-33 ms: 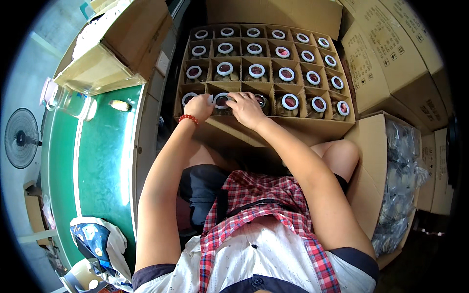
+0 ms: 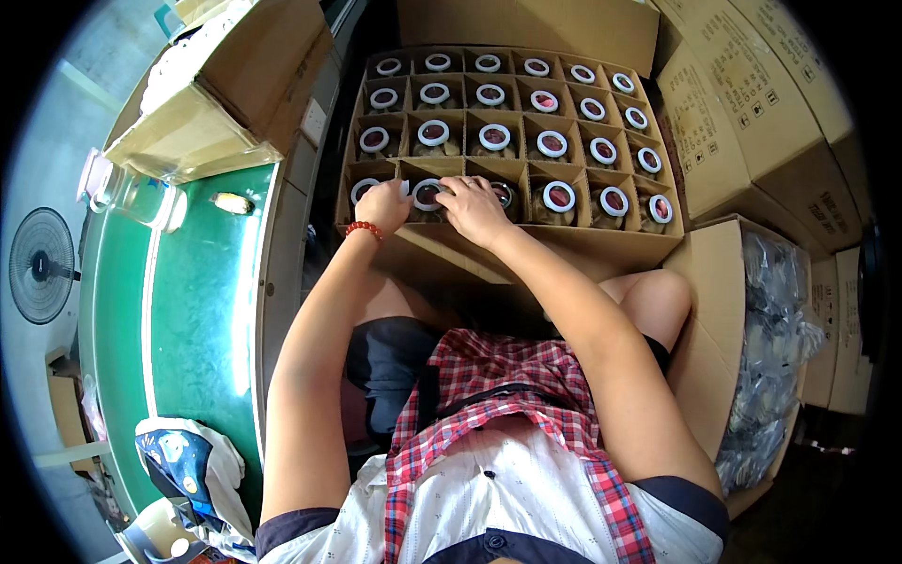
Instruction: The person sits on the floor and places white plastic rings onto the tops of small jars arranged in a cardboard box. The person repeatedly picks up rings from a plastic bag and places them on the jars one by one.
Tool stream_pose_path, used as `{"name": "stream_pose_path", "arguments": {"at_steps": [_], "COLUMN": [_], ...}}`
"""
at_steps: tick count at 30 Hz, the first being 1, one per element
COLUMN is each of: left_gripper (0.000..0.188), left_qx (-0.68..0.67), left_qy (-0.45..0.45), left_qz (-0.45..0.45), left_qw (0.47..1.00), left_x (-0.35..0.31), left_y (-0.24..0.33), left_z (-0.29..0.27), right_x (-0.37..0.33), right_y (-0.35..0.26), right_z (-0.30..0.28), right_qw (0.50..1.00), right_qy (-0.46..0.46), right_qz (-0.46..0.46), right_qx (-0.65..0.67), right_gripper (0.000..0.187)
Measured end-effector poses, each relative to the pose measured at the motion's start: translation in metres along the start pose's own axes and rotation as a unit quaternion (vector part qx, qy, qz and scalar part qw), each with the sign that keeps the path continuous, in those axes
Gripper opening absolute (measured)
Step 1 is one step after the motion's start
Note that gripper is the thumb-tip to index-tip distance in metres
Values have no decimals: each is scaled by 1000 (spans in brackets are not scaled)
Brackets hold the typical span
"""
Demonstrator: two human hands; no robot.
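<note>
Glass jars with pale ring-edged lids stand in a divided cardboard box (image 2: 451,246). In its near row, my left hand (image 2: 383,205) is closed between the leftmost jar (image 2: 364,190) and the second jar (image 2: 427,195). A small white piece (image 2: 404,188) shows at its fingertips; its kind is unclear. From the other side, my right hand (image 2: 477,209) has its bent fingers at the rim of that second jar, gripping it. Partly behind this hand is a third jar (image 2: 505,195), whose lid edge looks darker. A red bead bracelet (image 2: 363,228) circles my left wrist.
To the left runs a green-topped table (image 2: 193,310) with a clear plastic jar (image 2: 141,199), a carton (image 2: 202,122) and a patterned bag (image 2: 188,470). An open carton of plastic-wrapped items (image 2: 770,348) stands at right. Large cartons (image 2: 742,103) are stacked behind it.
</note>
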State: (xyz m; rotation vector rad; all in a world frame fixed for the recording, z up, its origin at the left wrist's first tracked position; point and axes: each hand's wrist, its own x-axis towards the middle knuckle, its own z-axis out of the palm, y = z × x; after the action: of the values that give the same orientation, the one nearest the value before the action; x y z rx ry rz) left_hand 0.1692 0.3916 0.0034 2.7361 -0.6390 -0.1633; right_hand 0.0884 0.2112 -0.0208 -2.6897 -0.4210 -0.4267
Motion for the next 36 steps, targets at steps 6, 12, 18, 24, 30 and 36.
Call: {"name": "stream_pose_path", "arguments": {"at_steps": [6,12,18,24,30,36], "left_gripper": [34,31,35,35,33,32], "left_qx": [7,30,-40,-74,-88,-103], "left_qy": [-63,-112,-47,-41,-17,-24], "left_qz": [-23,-39,29,12,16,55], "left_qw": [998,992,998,996,996,993], "left_x": [22,36,17,1,8,19], "left_y": [1,-10,-14,-4,0,-7], "left_z": [11,7,-11,-7,-1,0], "right_x": [5,1,0,6,0,-1], "right_y": [0,2,-6,-4,8,4], "right_z": [-7,-7,-7,-3,-1,0], "right_qw": [997,997,996,997,998,998], "right_qy": [-29,-66,-76,-65,-53,-61], "right_qz": [33,-39,-5,29,-9,-2], "right_qx": [63,-10,-56,-26,41,36], "right_gripper": [19,26,31,26,25,26]}}
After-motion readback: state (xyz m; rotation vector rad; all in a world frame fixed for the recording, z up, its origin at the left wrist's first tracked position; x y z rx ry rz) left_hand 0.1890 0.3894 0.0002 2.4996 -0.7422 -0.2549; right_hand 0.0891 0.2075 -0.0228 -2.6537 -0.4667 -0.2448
